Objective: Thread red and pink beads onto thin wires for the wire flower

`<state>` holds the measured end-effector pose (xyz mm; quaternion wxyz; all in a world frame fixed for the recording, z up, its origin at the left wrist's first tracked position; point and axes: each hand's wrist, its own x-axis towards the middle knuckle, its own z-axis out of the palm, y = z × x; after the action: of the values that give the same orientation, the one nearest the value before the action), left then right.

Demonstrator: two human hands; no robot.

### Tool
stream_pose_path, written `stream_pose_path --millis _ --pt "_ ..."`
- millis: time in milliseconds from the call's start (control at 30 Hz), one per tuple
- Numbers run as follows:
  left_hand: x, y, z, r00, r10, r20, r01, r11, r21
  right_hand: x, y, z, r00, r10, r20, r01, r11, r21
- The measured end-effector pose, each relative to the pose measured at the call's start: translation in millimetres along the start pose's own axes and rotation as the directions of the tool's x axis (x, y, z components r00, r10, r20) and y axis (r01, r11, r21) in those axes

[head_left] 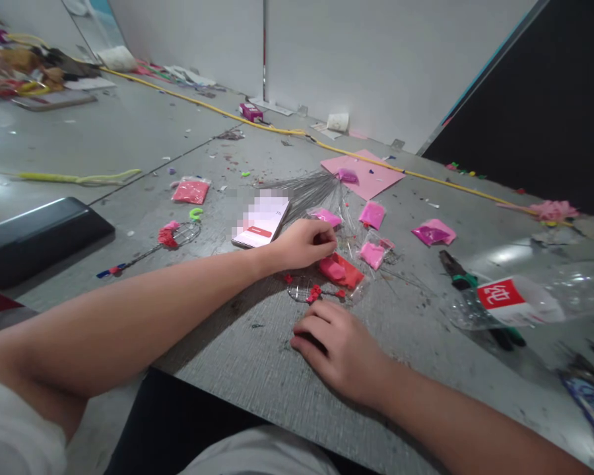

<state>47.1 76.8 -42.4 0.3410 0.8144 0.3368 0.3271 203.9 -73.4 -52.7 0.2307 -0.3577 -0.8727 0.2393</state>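
Grey tabletop (pixel 237 356) spreads around both hands, its front edge slanting below them, with surface between that edge and the right hand (pixel 344 349). That hand rests loosely curled, thumb parted from fingers, gripping nothing visible. The left hand (pixel 303 244) bends fingers toward thumb; I cannot tell whether it pinches anything. Between them lies a red-dotted wire frame (pixel 315 293); beyond, a phone (pixel 261 221).

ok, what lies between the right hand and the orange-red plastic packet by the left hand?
Head view: a grey wire loop dotted with red lumps.
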Motion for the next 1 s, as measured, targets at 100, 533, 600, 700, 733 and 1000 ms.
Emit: stream_pose_path --millis 100,533,600,700,733,1000 --pt "-0.3 0.0 -0.1 1.0 -0.006 0.0 0.006 1.0 0.003 -0.4 1.5 -0.1 1.0 0.012 -0.004 -0.012 1.0 0.01" --pt "-0.5 0.4 -1.9 1.0 -0.004 0.014 0.004 1.0 0.017 -1.9 0.3 -3.8 0.996 -0.08 0.032 0.081 0.996 -0.026" --pt "-0.6 -1.2 -1.5 1.0 -0.006 0.017 0.005 1.0 0.019 -3.7 0.8 -5.7 0.994 -0.103 0.018 0.104 0.995 -0.004" --pt "-0.5 -3.6 -1.0 1.0 -0.009 0.02 0.009 1.0 0.021 -6.5 1.5 -6.4 0.987 -0.156 0.02 0.157 0.987 -0.028" --pt "-0.4 -4.2 -1.0 1.0 -0.011 0.019 0.01 1.0 0.022 -7.0 1.5 -6.0 0.984 -0.177 0.024 0.178 0.982 -0.054" --pt "-1.1 -3.9 -4.7 1.0 -0.014 0.002 0.014 1.0 0.019 -6.4 1.9 -6.8 0.968 -0.235 -0.082 0.226 0.968 -0.111"
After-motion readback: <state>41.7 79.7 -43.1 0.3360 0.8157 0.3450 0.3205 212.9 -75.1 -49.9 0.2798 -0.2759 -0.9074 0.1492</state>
